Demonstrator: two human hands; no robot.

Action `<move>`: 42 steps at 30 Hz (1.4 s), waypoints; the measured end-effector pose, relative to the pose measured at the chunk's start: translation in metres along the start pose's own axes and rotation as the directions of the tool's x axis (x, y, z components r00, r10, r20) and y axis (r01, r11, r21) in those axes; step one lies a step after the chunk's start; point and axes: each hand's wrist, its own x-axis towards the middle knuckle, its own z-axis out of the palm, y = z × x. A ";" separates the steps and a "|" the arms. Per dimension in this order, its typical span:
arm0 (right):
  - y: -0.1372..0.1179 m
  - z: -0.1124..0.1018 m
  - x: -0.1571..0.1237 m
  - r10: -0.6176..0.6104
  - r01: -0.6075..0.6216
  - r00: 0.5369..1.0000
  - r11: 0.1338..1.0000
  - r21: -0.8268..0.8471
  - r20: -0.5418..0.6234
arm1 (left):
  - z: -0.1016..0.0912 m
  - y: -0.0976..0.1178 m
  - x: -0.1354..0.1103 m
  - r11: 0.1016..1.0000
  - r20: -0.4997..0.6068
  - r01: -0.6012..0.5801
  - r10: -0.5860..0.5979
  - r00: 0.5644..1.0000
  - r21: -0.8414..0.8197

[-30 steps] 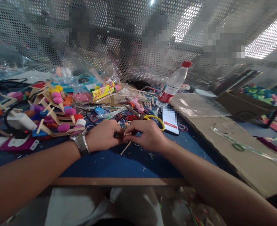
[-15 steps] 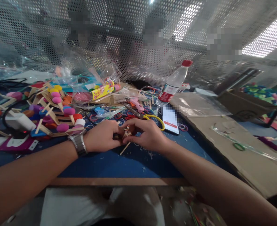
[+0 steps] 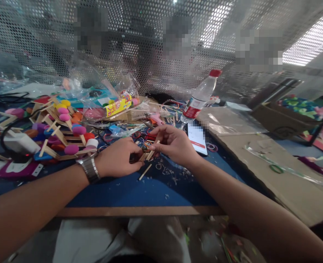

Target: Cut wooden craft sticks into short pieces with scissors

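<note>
My right hand (image 3: 176, 147) is closed, pinching short wooden sticks (image 3: 150, 155) between thumb and fingers. Close against it, my left hand (image 3: 119, 157), with a metal watch (image 3: 89, 168) on the wrist, curls its fingers and thumb around the other end of the sticks. The inside of that grip is dark and partly hidden. One loose wooden stick (image 3: 145, 172) lies on the blue tabletop (image 3: 112, 195) just below the hands. Thin pale scraps are scattered to the right of it. Behind my right hand, the scissors are mostly covered.
To the left stand several wooden-stick catapult-like pieces with colourful caps (image 3: 72, 149), beside a purple power strip (image 3: 18, 170) with a white plug. Behind are plastic bags and a pink glue gun (image 3: 157, 118). A bottle (image 3: 199, 98), a phone (image 3: 197, 140) and cardboard (image 3: 249, 164) are rightward.
My right hand has shifted slightly up and its fingers have risen, so the sticks between the hands show more. It now covers the yellow scissor handles. My left hand has barely moved.
</note>
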 end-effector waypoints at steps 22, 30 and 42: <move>-0.005 0.007 -0.003 0.085 -0.087 0.996 0.985 0.148 0.024 | 0.000 -0.007 0.001 0.960 -0.158 -0.193 0.163 0.974 -0.201; -0.008 0.010 -0.006 0.057 -0.057 0.998 0.995 0.084 0.002 | 0.003 -0.006 0.001 0.957 -0.146 -0.189 0.160 0.976 -0.220; -0.004 0.008 -0.004 -0.023 0.023 0.997 1.000 0.011 -0.074 | 0.003 -0.004 -0.001 0.978 -0.116 -0.095 0.074 0.990 -0.184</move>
